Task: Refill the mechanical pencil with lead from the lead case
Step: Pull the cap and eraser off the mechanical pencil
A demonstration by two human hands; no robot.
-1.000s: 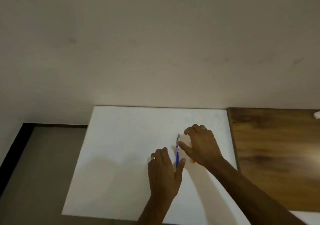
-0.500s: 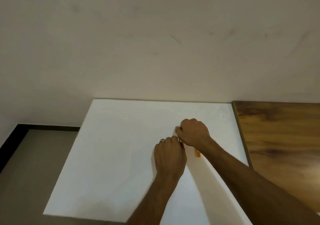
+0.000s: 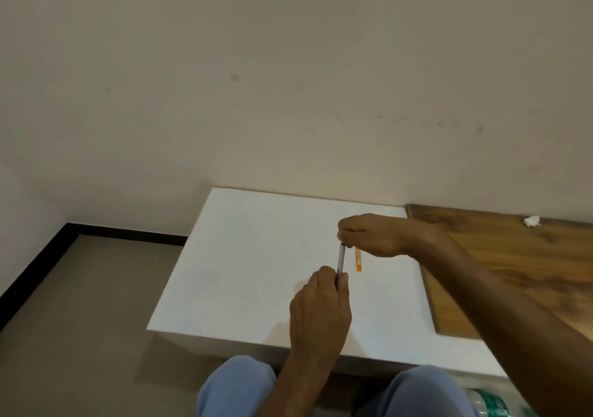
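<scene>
Mechanical pencil: lifted clear of the white table (a second ago flat on it, between both hands); now gripped at its lower end in left hand, long axis near upright, upper end tilted slightly away and right, toward right hand
Right hand: fingers curled, pinching at the pencil's top end; cap on or off, cannot tell
Orange lead case: lying on the table just right of the pencil, long axis running near to far, untouched
Stage, judged: cap removal in hand; lead not yet transferred
</scene>
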